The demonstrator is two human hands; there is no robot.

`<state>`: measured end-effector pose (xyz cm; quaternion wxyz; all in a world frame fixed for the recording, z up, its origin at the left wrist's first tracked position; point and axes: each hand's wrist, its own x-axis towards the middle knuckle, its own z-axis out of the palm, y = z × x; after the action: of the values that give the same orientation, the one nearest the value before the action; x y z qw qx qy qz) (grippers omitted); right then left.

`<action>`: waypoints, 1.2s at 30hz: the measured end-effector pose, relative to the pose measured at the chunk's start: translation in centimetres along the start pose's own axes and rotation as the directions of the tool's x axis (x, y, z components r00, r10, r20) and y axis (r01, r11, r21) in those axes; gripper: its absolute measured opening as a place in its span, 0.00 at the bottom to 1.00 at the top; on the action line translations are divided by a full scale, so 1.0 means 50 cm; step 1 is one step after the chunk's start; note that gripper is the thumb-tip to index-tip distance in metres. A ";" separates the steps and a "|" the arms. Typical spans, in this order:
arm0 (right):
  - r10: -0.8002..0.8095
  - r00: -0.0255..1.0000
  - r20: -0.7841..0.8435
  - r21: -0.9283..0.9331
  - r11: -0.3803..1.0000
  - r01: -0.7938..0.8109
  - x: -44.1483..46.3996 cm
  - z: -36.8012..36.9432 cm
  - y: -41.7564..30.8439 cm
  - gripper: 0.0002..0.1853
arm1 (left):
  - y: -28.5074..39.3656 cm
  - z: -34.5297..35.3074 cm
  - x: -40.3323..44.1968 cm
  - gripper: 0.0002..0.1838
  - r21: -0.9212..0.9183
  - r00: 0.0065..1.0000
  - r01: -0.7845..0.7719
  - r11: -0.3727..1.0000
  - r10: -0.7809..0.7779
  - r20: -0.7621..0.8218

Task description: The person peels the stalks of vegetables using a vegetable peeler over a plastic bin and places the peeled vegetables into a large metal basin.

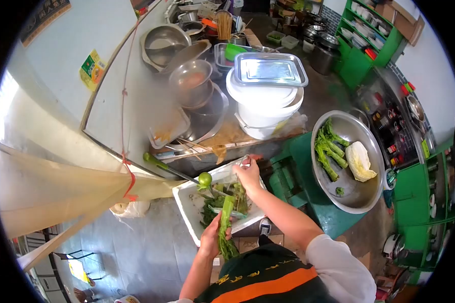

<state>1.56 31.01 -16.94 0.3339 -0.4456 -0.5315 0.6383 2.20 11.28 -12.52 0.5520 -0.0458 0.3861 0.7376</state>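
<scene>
Green stalk in the left hand, right hand apart over the white box

The left hand has its fingers closed around a green stalk. The bare end of the stalk points away from the body, above those fingers, over the white box; its leafy end hangs below them, close to the dark apron. Beyond the left fingertips, leafy scraps lie in the box. The right hand is at the far side of the box, fingers bent beside something small and shiny; whether they grip it, I cannot tell. To the right of both hands, a metal basin holds more leafy stalks and a pale cabbage

The step in hand looks like handling this one stalk over the box, with the left hand as its only visible support. As a judgement, any work on the stalk calls for a steady left grip, the bare end kept over the box, and the right fingers brought near without crossing the left ones
</scene>
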 end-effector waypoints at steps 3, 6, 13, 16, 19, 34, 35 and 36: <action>-0.055 0.986 0.159 0.024 0.998 0.052 -0.094 0.001 -0.035 0.18 | -0.011 -0.011 0.014 0.24 0.126 0.999 -0.029 0.992 0.032 -0.021; -0.238 0.953 0.189 -0.207 0.939 0.276 -0.147 0.005 -0.035 0.19 | -0.025 -0.034 0.035 0.23 0.173 1.000 -0.024 0.985 0.025 -0.004; -0.288 0.958 0.010 -0.178 0.942 0.285 -0.031 0.011 -0.001 0.19 | -0.035 -0.016 0.013 0.23 0.079 0.997 -0.060 0.995 0.064 -0.052; -0.274 0.952 -0.139 -0.120 0.958 0.259 0.015 0.012 0.020 0.21 | -0.039 -0.027 0.010 0.25 0.075 0.998 -0.066 0.995 0.064 0.020; -0.187 0.981 -0.058 -0.023 0.982 0.185 -0.010 0.004 0.007 0.21 | -0.038 -0.019 0.014 0.25 0.068 0.994 -0.089 0.994 0.093 -0.059; -0.338 0.941 -0.027 -0.114 0.936 0.333 -0.015 0.025 0.039 0.18 | -0.042 -0.027 0.024 0.15 0.000 0.993 -0.067 0.998 0.067 -0.095; -0.338 0.939 -0.071 -0.089 0.939 0.331 0.004 0.021 0.052 0.18 | -0.043 -0.037 0.029 0.16 -0.036 0.993 -0.051 0.998 0.046 -0.113; -0.336 0.935 -0.115 -0.064 0.942 0.331 0.015 0.019 0.044 0.17 | -0.042 -0.042 0.028 0.17 -0.057 0.997 -0.045 0.997 0.042 -0.057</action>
<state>0.47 30.86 -19.20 0.4599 -0.3951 -0.5914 0.5317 2.68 11.24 -15.75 0.5232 -0.0738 0.3807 0.7589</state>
